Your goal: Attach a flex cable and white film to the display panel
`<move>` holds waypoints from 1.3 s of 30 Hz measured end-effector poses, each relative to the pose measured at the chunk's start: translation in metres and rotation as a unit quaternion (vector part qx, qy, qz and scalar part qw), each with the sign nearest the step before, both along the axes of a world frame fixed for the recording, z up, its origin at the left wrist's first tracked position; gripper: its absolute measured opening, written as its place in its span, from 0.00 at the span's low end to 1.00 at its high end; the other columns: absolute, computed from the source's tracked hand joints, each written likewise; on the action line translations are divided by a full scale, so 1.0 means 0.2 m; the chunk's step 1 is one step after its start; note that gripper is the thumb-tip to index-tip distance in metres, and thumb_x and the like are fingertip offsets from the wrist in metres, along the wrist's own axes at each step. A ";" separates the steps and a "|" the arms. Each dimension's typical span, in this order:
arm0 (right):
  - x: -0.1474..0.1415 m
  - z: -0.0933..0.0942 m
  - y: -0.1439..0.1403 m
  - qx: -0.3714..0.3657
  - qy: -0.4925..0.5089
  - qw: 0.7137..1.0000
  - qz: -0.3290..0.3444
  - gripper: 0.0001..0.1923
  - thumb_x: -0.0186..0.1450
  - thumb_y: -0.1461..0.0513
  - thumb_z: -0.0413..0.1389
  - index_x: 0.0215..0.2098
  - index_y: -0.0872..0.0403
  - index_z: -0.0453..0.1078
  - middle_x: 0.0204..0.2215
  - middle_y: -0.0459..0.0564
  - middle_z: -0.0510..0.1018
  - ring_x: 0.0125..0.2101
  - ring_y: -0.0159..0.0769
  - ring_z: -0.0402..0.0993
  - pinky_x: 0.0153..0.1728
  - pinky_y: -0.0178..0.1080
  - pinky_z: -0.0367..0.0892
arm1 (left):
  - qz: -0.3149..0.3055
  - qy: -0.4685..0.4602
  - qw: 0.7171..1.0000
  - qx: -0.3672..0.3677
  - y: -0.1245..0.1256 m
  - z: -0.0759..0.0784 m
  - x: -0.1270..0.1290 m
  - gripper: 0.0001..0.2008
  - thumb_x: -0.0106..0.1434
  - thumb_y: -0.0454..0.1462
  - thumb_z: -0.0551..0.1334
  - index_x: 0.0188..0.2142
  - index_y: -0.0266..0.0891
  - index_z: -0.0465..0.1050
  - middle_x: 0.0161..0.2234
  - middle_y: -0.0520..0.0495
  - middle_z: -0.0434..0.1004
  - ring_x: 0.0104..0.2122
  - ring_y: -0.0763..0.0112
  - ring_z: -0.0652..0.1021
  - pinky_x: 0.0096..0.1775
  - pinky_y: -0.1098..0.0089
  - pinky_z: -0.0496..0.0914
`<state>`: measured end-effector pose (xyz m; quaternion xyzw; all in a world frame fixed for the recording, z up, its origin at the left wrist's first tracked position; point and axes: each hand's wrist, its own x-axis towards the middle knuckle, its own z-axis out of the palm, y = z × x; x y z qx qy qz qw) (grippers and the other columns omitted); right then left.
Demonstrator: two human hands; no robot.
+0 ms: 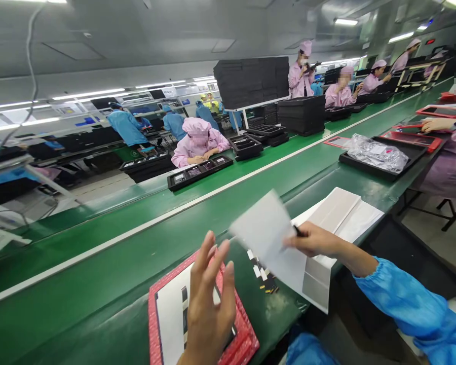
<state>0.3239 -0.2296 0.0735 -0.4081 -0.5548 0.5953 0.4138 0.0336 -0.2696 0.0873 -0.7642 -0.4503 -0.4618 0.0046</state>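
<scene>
R hand (311, 242) pinches blurred white sheet (269, 238); L hand (209, 304) spread open over red tray (243, 339).

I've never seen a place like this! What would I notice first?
Probably the long green belt running across the whole room. Up close, the right hand holds a blurry white sheet, and the left hand hovers open over a red tray. Across the belt sit people in pink coats.

Tray (247, 334) under left hand (209, 304); sheet (269, 238) in right hand (311, 241)
</scene>
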 end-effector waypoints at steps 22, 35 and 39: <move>0.29 -0.30 -0.29 0.037 0.022 0.936 -0.350 0.15 0.68 0.50 0.49 0.32 0.45 0.74 0.22 0.43 0.56 0.16 0.33 0.57 0.15 0.38 0.53 | -0.137 0.354 0.917 -0.118 -0.01 -0.53 0.01 0.23 0.72 0.48 0.52 0.65 0.54 0.57 0.65 0.55 0.65 0.61 0.61 0.73 0.58 0.56 0.73; -0.07 -0.40 -0.23 -0.101 -0.135 0.986 0.007 0.10 0.59 0.53 0.65 0.36 0.48 0.77 0.19 0.45 0.76 0.17 0.39 0.75 0.13 0.36 0.73 | -0.205 0.352 0.903 -0.135 0.09 -0.48 0.07 0.23 0.74 0.44 0.49 0.66 0.46 0.55 0.66 0.50 0.64 0.64 0.63 0.70 0.62 0.57 0.70; -0.11 -0.42 -0.20 -0.079 -0.140 0.987 -0.007 0.15 0.62 0.50 0.62 0.40 0.52 0.76 0.27 0.49 0.81 0.25 0.42 0.81 0.18 0.38 0.80 | -0.213 0.345 0.903 -0.140 0.11 -0.51 0.08 0.24 0.74 0.45 0.49 0.67 0.47 0.54 0.67 0.52 0.63 0.65 0.65 0.69 0.64 0.59 0.67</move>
